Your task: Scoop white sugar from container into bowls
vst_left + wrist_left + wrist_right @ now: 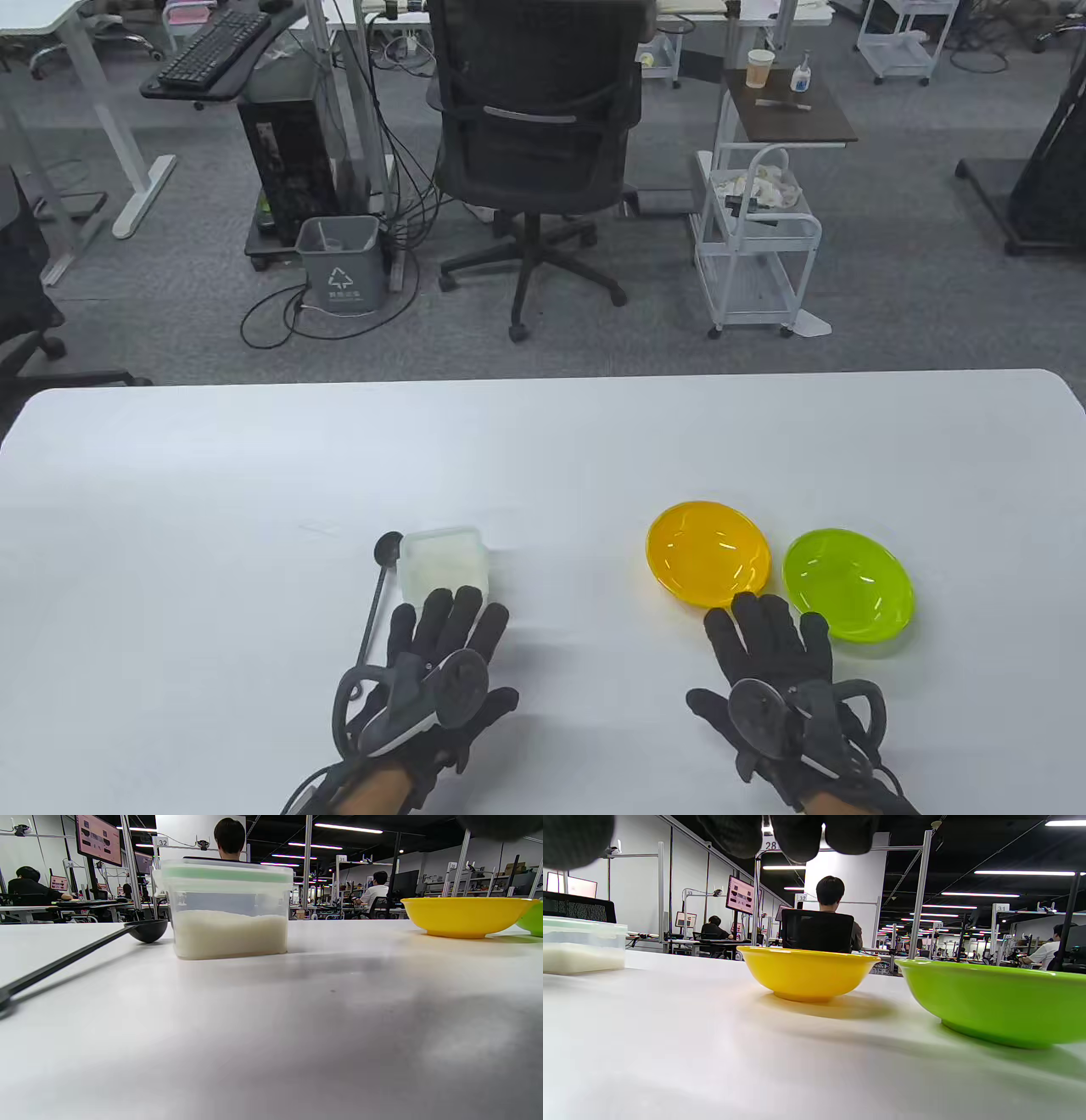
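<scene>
A clear lidded container (444, 564) half full of white sugar stands on the white table (543, 441); it also shows in the left wrist view (229, 910) and at the left edge of the right wrist view (581, 946). A black ladle (379, 594) lies left of it, bowl end far, also in the left wrist view (85, 950). A yellow bowl (708, 553) and a green bowl (847, 583) sit to the right, both empty, also in the right wrist view: yellow bowl (808, 974), green bowl (992, 1001). My left hand (445, 632) lies flat just before the container. My right hand (768, 632) lies flat just before the bowls. Both hold nothing.
Beyond the table's far edge stand an office chair (534, 153), a grey bin (339, 263) and a white cart (755, 246). The table's far half and left side hold nothing.
</scene>
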A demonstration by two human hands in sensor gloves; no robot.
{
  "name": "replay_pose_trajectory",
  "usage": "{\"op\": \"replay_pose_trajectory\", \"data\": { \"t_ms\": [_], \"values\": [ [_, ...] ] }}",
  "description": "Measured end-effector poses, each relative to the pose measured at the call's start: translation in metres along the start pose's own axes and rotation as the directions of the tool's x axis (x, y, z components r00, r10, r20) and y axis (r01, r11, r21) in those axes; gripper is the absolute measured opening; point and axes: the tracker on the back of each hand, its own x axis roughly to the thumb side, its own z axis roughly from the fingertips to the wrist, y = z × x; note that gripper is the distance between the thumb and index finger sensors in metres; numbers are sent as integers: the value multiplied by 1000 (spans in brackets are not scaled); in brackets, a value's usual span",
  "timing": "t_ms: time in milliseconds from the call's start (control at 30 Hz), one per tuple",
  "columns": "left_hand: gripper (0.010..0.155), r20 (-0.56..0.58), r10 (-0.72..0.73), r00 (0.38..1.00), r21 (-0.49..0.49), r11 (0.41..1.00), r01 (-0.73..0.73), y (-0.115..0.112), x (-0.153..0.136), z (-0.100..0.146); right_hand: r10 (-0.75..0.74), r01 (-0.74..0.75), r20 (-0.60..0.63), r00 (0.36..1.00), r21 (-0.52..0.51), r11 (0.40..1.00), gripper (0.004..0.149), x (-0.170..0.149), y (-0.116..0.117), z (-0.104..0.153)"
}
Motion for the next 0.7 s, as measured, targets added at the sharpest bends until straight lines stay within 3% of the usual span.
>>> {"op": "replay_pose_trajectory", "data": {
  "t_ms": [700],
  "values": [
    [89,8,-14,1000,-11,1000,14,-1,0,-1,-1,1,3,1000,9,1000,84,0,1,1]
  ]
}}
